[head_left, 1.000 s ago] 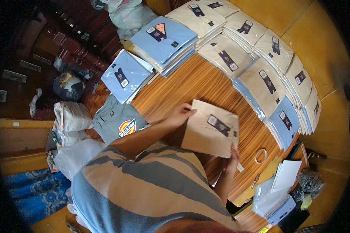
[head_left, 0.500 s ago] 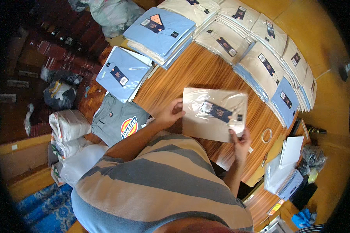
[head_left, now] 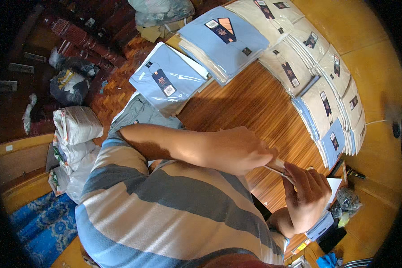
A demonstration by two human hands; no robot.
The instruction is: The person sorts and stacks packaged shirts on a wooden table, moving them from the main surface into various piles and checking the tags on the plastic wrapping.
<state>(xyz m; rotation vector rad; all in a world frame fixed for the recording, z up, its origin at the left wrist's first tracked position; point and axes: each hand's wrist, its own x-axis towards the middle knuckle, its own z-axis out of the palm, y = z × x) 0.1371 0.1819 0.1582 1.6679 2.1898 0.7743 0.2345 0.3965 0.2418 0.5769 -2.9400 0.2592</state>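
Left hand (head_left: 236,149) curled over, right hand (head_left: 306,196) raised opposite; both pinched one thin, edge-on packaged shirt (head_left: 279,169) above the wooden table (head_left: 254,107). Two light-blue shirt packs (head_left: 169,80) lay at left; cream stacks (head_left: 295,67) uncounted.

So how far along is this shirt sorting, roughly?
Much looks done: bagged cream folded shirts stand in overlapping rows along the wooden table, with light blue bagged shirts stacked beside them. In hand: the left hand and right hand grip one thin flat packet, seen edge-on. Left over: a grey unbagged garment at the table's edge, perhaps still to pack.
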